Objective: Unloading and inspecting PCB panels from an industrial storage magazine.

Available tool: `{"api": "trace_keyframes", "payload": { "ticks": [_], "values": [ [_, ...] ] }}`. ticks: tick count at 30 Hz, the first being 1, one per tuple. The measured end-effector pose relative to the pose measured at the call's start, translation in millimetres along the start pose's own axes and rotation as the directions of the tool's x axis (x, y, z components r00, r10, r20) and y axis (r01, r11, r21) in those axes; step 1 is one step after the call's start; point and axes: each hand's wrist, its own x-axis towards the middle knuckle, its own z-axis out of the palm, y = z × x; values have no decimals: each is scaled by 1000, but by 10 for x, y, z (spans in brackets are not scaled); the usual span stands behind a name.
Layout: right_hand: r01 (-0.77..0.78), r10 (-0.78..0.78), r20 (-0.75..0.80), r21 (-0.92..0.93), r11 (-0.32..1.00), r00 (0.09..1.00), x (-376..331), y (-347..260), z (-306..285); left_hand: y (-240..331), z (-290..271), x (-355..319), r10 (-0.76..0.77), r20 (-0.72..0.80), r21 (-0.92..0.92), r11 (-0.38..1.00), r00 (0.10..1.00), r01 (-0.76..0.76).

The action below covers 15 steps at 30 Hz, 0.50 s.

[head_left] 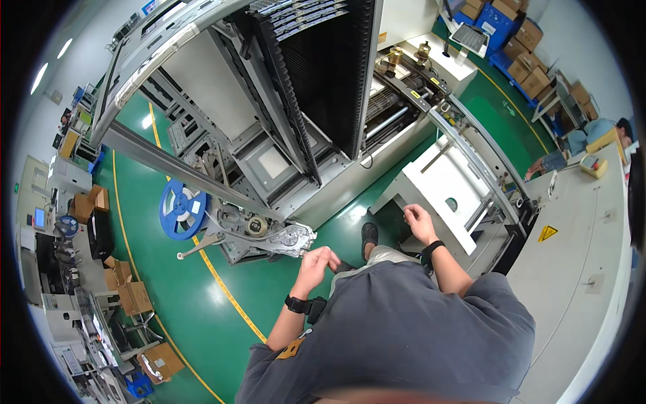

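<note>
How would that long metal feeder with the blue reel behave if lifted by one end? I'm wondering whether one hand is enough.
Probably not. The feeder looks like a stiff metal assembly, so likely heavy for its size. The blue reel hangs at the far end from the left hand, so it would probably tip down there. The right hand is apart, near the white cabinet.

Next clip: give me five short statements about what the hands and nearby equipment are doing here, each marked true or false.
1. The left hand is at the end of the metal feeder unit. True.
2. The right hand rests on a cardboard box. False: it is at the edge of the white machine panel.
3. A blue reel sits at the feeder's far end. True.
4. The floor is red. False: it is green with yellow lines.
5. Both wrists are bare. False: each wears a black band.
</note>
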Motion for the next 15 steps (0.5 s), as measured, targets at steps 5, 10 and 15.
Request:
{"api": "trace_keyframes", "payload": {
  "ticks": [5,10,15],
  "values": [
    [12,-13,-55,-31,999,998,54,-119,-114,265,129,47,6,-90,-85,996,996,-14],
    [102,-122,-103,-186,977,987,85,-268,-97,135,126,40,61,-123,-70,995,990,-70],
    [171,-247,-185,-351,921,951,203,-155,-115,43,189,49,33,-153,-78,996,988,-46]
  ]
}}
